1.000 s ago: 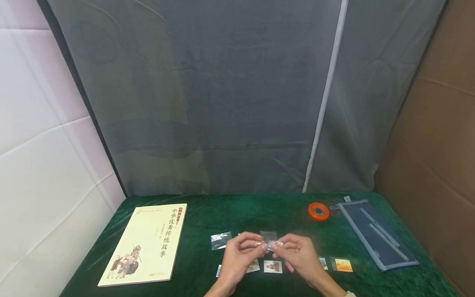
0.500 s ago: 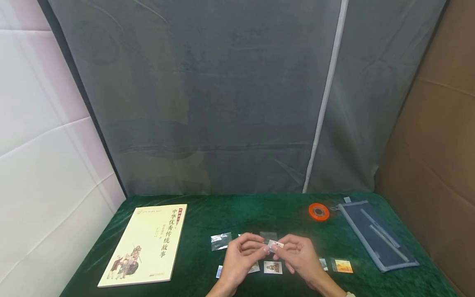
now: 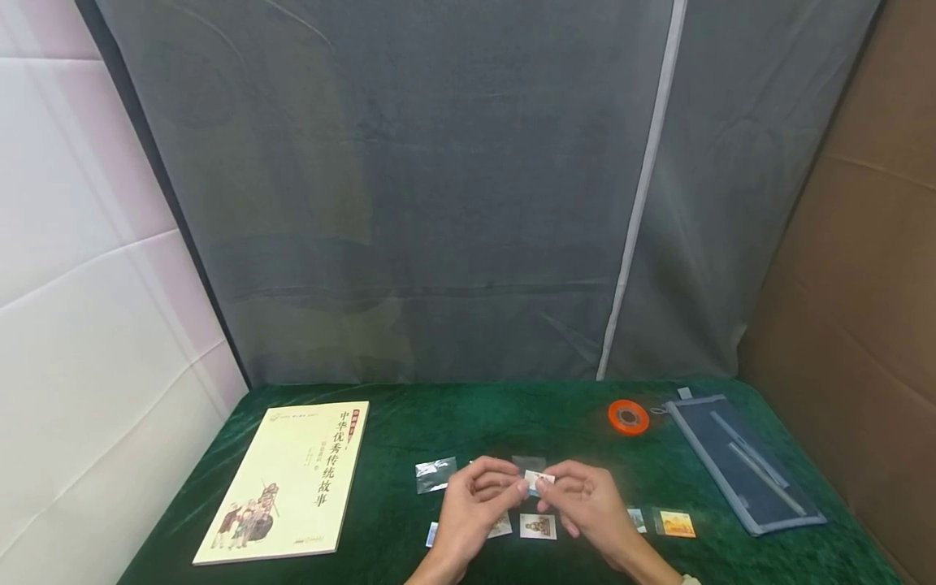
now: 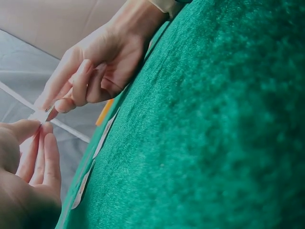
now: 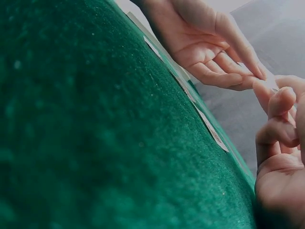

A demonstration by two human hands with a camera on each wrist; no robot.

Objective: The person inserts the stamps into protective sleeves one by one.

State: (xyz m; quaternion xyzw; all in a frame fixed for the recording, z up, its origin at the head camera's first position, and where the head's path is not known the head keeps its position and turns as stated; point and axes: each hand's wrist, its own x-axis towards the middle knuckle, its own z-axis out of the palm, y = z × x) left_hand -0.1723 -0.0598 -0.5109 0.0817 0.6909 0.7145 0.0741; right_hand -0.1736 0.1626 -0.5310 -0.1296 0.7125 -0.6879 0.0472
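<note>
Above the green velvet table [image 3: 395,496], both hands meet fingertip to fingertip. The right hand [image 3: 588,497] pinches a small pale postage stamp [image 3: 539,478] with a printed picture between thumb and index finger. The left hand [image 3: 478,502] pinches a small clear plastic sleeve [image 5: 270,80] at the stamp's left side; fingers hide most of it. Just below the hands a stamp with a seated figure [image 3: 538,526] lies flat. Another stamp [image 3: 500,526] is partly covered by the left hand. In the left wrist view the right hand's [image 4: 102,64] other fingers are curled loosely.
Behind the hands lie clear sleeves [image 3: 435,475]. A yellow stamp [image 3: 677,523] and a bluish one [image 3: 637,519] lie right, a blue-edged one [image 3: 431,535] left. A cream book [image 3: 285,483], an orange tape roll [image 3: 628,417] and a mesh zip pouch [image 3: 746,463] holding tweezers-like tools surround them.
Between the fingertips the stamp has tilted, so its printed face shows more, and it has shifted slightly left toward the left hand. Both hands stay almost in place; the table items have not moved.
</note>
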